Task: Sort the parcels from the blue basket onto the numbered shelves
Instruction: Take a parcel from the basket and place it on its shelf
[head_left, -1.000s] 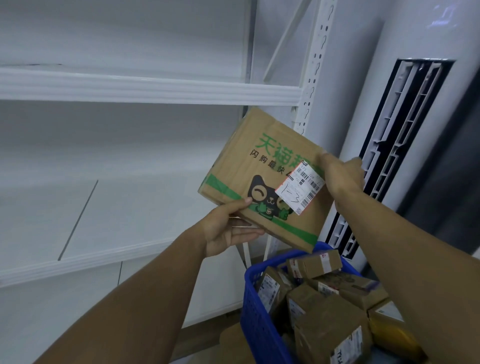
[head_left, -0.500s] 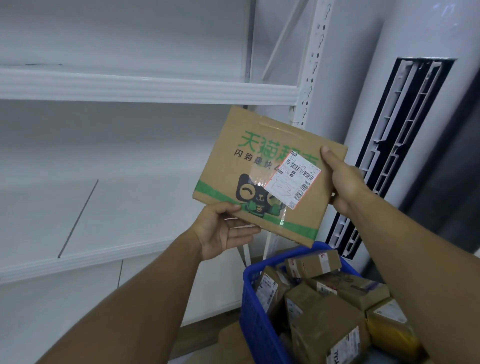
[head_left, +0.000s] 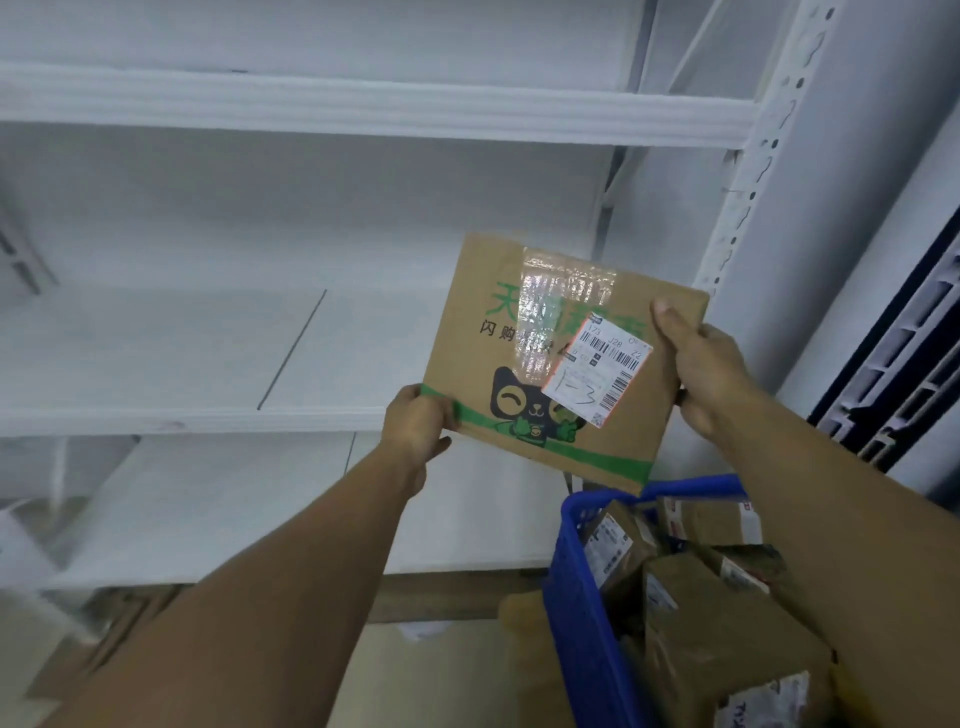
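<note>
a white shelving unit fills the left and middle of the view, with an upper shelf (head_left: 363, 111), a middle shelf (head_left: 182, 418) and a lower shelf (head_left: 208, 509) stacked one under another. in front of the middle shelf's edge the left hand (head_left: 415, 426) grips the lower left corner of a flat cardboard parcel (head_left: 639, 421), its fingers curled round the edge. the parcel is held up in the air, tilted, its printed face toward the camera, showing green lettering, a black cat drawing, a green stripe and shiny clear tape. a white shipping label (head_left: 597, 371) with barcodes and a handwritten "1-3" sits on that face. the right hand (head_left: 711, 364) holds the parcel's right edge, thumb pressed on the front near the top corner, fingers out of sight behind. below the parcel stands the blue basket (head_left: 571, 571), filled with more taped brown parcels (head_left: 727, 623). a perforated white upright (head_left: 753, 156) rises behind, and a slatted grille (head_left: 909, 338) lies at far right.
</note>
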